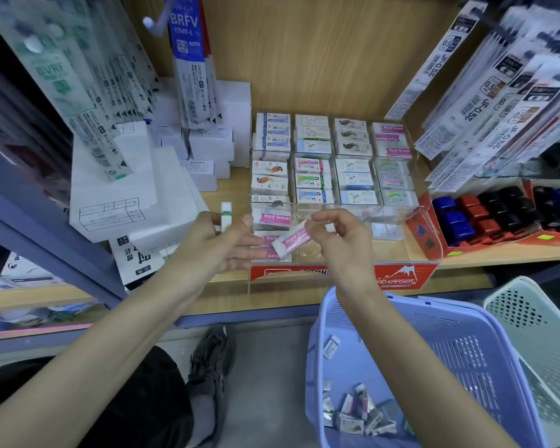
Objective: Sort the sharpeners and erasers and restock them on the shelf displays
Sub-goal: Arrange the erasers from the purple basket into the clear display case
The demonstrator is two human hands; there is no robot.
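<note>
My right hand (340, 236) pinches a white eraser with a pink "Hard Eraser" sleeve (291, 241) just above the front left of the clear acrylic eraser display (411, 236). More pink Hard Erasers (272, 218) lie in that front-left compartment. My left hand (223, 244) is beside it, palm up, and holds a slim white eraser with a green band (226, 215) upright between thumb and fingers. Below my right forearm stands a purple basket (459, 344) with several loose erasers (356, 415) in its bottom. Blue, red and black sharpeners (485, 215) fill a red display box at the right.
White stock boxes (136, 189) are stacked on the shelf to the left. Hanging pen refill packs (191, 69) overhang the shelf on both sides. A pale green basket (537, 318) sits right of the purple one. My shoe (212, 360) is on the floor below.
</note>
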